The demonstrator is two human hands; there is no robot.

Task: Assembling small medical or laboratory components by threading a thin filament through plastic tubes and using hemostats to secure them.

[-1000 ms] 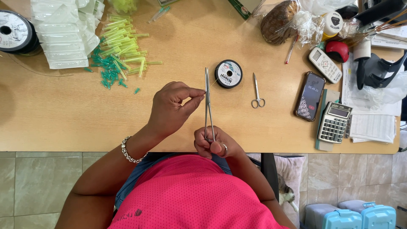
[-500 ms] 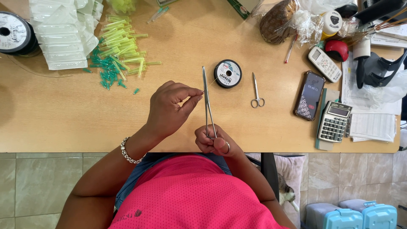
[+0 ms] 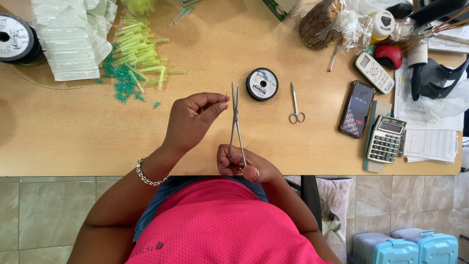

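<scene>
The fingers of the left hand [image 3: 193, 120] are pinched together at their tips, beside the tip of the forceps [image 3: 236, 122]; whether they grip something small there cannot be told. The fingers of the right hand [image 3: 244, 166] are closed on the ring handles of the forceps, which stand nearly upright in the view, tip pointing away from the person, over the near part of the wooden surface [image 3: 73, 132]. A bracelet [image 3: 145, 174] circles the left wrist.

Just beyond the forceps tip lies a spool [image 3: 262, 84] of line, and to its right small scissors [image 3: 295, 105] lie flat, apart from both. Further right are a phone [image 3: 357, 108], a calculator [image 3: 386, 139] and a remote [image 3: 374, 72]. To the far left of the hands a pile of yellow-green and teal tubes [image 3: 137, 54] spreads beside clear packets [image 3: 71, 36], with a larger reel [image 3: 17, 41] at the surface's left edge. A brown bag [image 3: 322, 22] sits at the far edge.
</scene>
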